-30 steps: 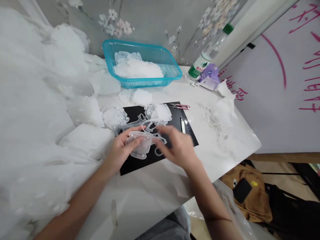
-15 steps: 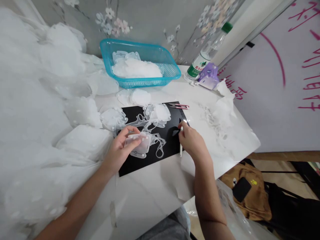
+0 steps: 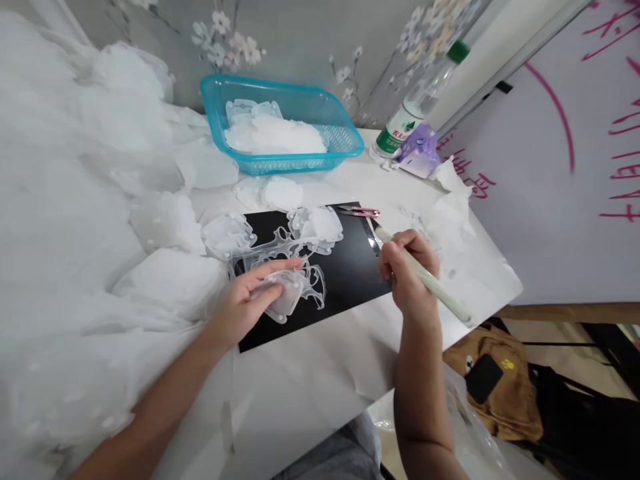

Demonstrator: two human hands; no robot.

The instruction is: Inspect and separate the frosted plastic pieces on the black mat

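My left hand [image 3: 250, 300] pinches a translucent plastic piece [image 3: 286, 308] between thumb and fingers, over the left part of a black mat [image 3: 350, 267]. Thin clear plastic frames [image 3: 315, 287] lie tangled just behind and beside that piece. My right hand [image 3: 413, 273], at the mat's right edge, is closed around a long pale pen-like tool [image 3: 437, 288], its dark tip pointing up and left. A stack of translucent pieces [image 3: 316, 227] rests at the mat's back edge, near small pink-handled snips [image 3: 359, 211].
A blue basket [image 3: 295, 163] of white pieces stands at the back, with a bottle [image 3: 400, 127] and a purple packet [image 3: 420, 150] to its right. White bags [image 3: 65, 220] fill the left. Clear scraps and crumpled tissue [image 3: 453, 200] lie on the right.
My right hand has moved right and turned, swinging the tool from near upright to a slant. My left hand has shifted slightly, and the held piece has tilted.
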